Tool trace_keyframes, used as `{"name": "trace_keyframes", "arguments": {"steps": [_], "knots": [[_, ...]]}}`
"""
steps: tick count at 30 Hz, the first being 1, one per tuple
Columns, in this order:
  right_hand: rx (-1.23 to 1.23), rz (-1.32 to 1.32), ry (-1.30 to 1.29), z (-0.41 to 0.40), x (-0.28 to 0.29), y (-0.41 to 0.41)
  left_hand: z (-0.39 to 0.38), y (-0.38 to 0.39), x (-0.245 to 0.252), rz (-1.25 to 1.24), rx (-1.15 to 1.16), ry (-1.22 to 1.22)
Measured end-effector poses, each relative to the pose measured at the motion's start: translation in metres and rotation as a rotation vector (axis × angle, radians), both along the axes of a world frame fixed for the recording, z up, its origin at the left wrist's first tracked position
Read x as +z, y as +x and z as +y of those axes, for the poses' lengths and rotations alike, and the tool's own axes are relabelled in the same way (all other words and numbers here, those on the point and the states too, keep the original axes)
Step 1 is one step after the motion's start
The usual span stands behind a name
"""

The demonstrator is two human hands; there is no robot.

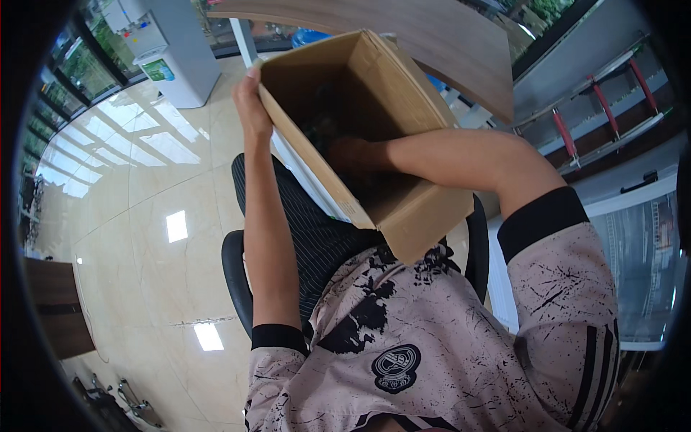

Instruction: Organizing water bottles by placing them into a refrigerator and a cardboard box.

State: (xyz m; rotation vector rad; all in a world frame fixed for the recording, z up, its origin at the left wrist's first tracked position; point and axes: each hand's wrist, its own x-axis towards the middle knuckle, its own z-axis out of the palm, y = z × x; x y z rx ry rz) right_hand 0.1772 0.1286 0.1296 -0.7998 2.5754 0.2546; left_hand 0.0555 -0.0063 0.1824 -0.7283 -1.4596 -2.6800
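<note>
An open cardboard box (399, 70) rests tilted over my lap, its mouth facing me. My left hand (252, 105) grips the box's left rim near the far corner, thumb on the edge. Deep in the shaded inside is my right hand (351, 154), reaching in over the right wall. Dark items lie around its fingers, too dim to name, and whether it holds one does not show. One box flap (432, 227) folds outward toward my stomach.
A wooden-topped table (432, 32) stands just beyond the box. Ahead on the left is a water dispenser (178, 59) on the tiled floor (146, 281). A ladder with red rungs (604, 105) and a glass-fronted white cabinet (637, 270) are to the right. Chair armrests (237, 270) flank me.
</note>
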Motion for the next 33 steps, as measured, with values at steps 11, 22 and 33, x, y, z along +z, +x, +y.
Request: {"name": "trace_keyframes", "arguments": {"steps": [11, 22, 33], "knots": [[0.005, 0.184, -0.134, -0.002, -0.042, 0.009, -0.009, 0.0, 0.007, -0.024, -0.066, -0.01], [0.017, 0.247, 0.073, -0.009, -0.05, 0.011, -0.006, 0.011, 0.008, 0.173, -0.093, -0.058], [-0.35, 0.199, -0.147, -0.02, 0.137, 0.026, -0.027, 0.002, 0.001, -0.013, -0.152, 0.06]]}}
